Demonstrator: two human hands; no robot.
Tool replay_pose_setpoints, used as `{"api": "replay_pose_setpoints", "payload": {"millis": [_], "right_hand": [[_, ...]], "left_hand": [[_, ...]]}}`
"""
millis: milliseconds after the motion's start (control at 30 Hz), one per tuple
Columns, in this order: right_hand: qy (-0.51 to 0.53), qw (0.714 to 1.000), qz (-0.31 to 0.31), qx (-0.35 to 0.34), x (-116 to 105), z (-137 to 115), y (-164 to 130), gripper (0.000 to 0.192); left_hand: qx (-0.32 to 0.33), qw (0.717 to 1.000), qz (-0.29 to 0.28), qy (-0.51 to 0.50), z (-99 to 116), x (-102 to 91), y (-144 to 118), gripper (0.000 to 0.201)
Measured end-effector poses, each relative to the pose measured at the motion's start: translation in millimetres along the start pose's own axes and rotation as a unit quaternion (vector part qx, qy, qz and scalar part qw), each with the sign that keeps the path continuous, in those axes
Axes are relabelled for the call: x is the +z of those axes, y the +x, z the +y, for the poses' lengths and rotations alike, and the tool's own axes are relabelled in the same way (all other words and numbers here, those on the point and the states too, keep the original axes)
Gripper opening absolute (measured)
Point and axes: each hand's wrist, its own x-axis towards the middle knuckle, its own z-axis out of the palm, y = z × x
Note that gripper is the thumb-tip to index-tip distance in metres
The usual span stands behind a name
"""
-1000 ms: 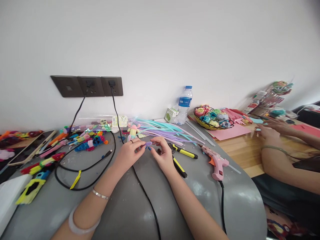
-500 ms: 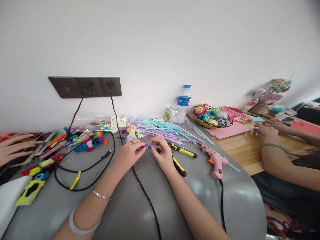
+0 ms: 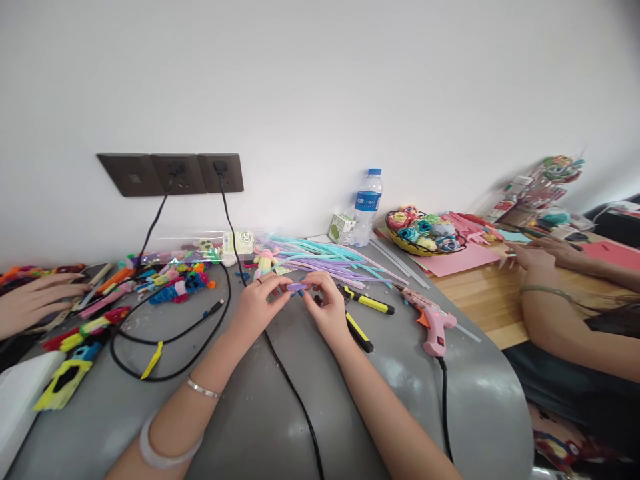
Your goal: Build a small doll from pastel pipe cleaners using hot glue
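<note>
A: Where is the purple piece [image 3: 297,287] exactly?

B: Raised just above the grey desk [image 3: 240,413], in front of the person and a little toward the wall, pinched between both hands. Its long axis runs left to right, roughly level.

A: Which hand has which end?

B: The left hand [image 3: 260,303] pinches the left end with thumb and forefinger; the right hand [image 3: 327,303] closes on the right end the same way. So the piece lies to the right of the left hand and to the left of the right one, and neither hand is plainly nearer, since both touch it.

A: What is it made of?

B: It looks like a short length of fuzzy craft stem, but it is small and partly covered by fingertips, so I cannot be sure.

A: And around it?

B: A black cable [image 3: 293,393] runs under the hands toward the near edge. Just beyond lies a fan of pastel stems [image 3: 335,261], long axes pointing right. Yellow-handled pliers [image 3: 363,303] sit just beside the right hand, with a pink glue gun [image 3: 431,321] further right. Another person's hand [image 3: 30,303] rests at the far left, and another's arms [image 3: 555,293] at the right, both well apart.
</note>
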Motion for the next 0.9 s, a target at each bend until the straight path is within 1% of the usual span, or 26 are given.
{"api": "replay_pose_setpoints", "payload": {"millis": [133,267,333,433,600,733,900], "right_hand": [[0.003,1.000,-0.002,-0.003,0.0,0.5,-0.2,0.013],[0.001,1.000,-0.014,0.011,-1.0,0.5,-0.3,0.013],[0.009,1.000,-0.014,0.008,-1.6,0.9,-0.7,0.018],[0.026,1.000,-0.004,-0.001,-2.1,1.9,-1.6,0.023],[0.041,0.999,-0.004,0.007,-1.9,4.5,-2.0,0.012],[0.062,0.998,0.002,0.015,-1.5,6.5,-1.2,0.010],[0.088,0.996,-0.003,0.026,-1.6,9.1,-1.0,0.008]], "left_hand": [[-0.018,0.999,0.019,-0.030,3.8,0.1,1.2,0.014],[-0.009,0.999,0.026,-0.046,5.9,-0.6,2.2,0.010],[-0.009,0.998,0.033,-0.053,5.3,-0.8,2.7,0.008],[-0.027,0.997,0.038,-0.067,3.4,-0.6,3.2,0.008],[-0.043,0.994,0.045,-0.088,1.4,-0.6,3.8,0.009],[-0.040,0.993,0.052,-0.095,1.1,-1.0,4.0,0.011],[-0.052,0.992,0.051,-0.107,0.4,-0.7,3.9,0.011]]}}
